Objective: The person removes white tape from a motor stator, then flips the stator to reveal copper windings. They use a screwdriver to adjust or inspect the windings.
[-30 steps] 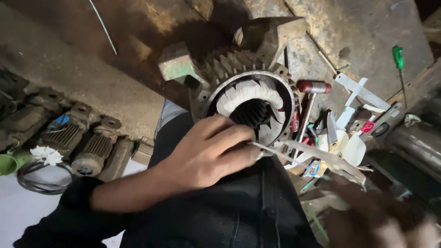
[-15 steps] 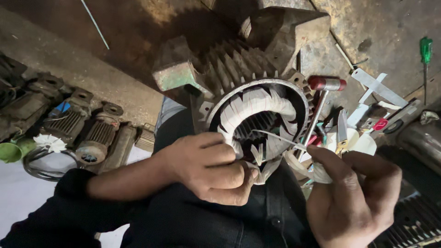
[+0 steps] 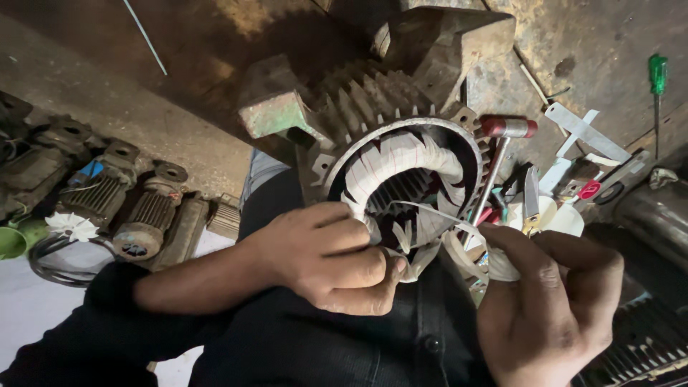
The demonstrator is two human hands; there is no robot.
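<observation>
A finned grey motor stator (image 3: 390, 136) rests against my lap with its open end facing me, white wrapped windings (image 3: 401, 161) ringing the bore. My left hand (image 3: 330, 258) grips the lower left rim of the windings, fingers curled over the white insulation. My right hand (image 3: 552, 308) is at the lower right of the stator and pinches a thin white lacing cord (image 3: 437, 211) that runs from it across the bore into the windings.
A red-headed hammer (image 3: 505, 132) leans beside the stator. Pliers, white paper strips (image 3: 584, 132) and small tools lie at right, with a green screwdriver (image 3: 656, 79) beyond. Several small motors (image 3: 140, 215) and a coiled cable (image 3: 54, 258) sit at left.
My right hand has come up from the lower right to the stator and taken hold of the cord. My left hand has settled onto the lower winding rim. The view has moved closer.
</observation>
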